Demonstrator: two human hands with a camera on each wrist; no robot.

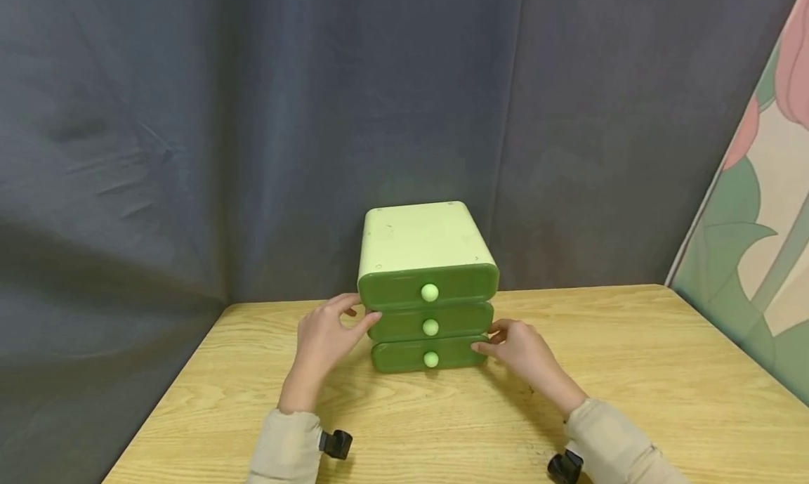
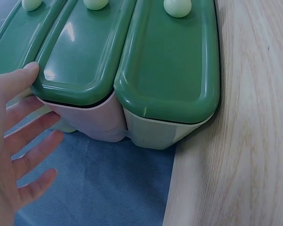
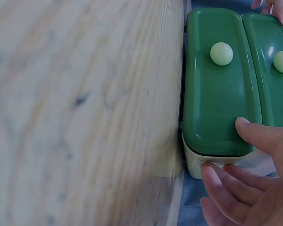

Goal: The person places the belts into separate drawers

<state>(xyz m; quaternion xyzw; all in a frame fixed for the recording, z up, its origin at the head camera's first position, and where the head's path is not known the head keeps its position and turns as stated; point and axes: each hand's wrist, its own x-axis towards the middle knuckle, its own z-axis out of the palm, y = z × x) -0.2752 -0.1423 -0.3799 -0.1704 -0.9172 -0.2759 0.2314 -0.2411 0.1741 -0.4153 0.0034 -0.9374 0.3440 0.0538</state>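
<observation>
A small three-drawer cabinet (image 1: 420,238) stands on the table, with a pale green top, dark green fronts and round pale knobs. My left hand (image 1: 325,333) grips its left edge. The thumb rests on the corner of the middle drawer (image 2: 85,52), the index finger reaches round the side, and the other fingers spread behind. At the right, my right hand (image 1: 521,347) holds the end of the bottom drawer (image 3: 221,99), thumb on the front and fingertips against the side wall. The top drawer (image 1: 392,289) is touched by no thumb. All three fronts look closed.
The light wooden table (image 1: 632,371) runs out to both sides. Directly behind the cabinet hangs a dark grey-blue curtain (image 1: 379,105). A flower-patterned panel (image 1: 746,259) stands along the right edge.
</observation>
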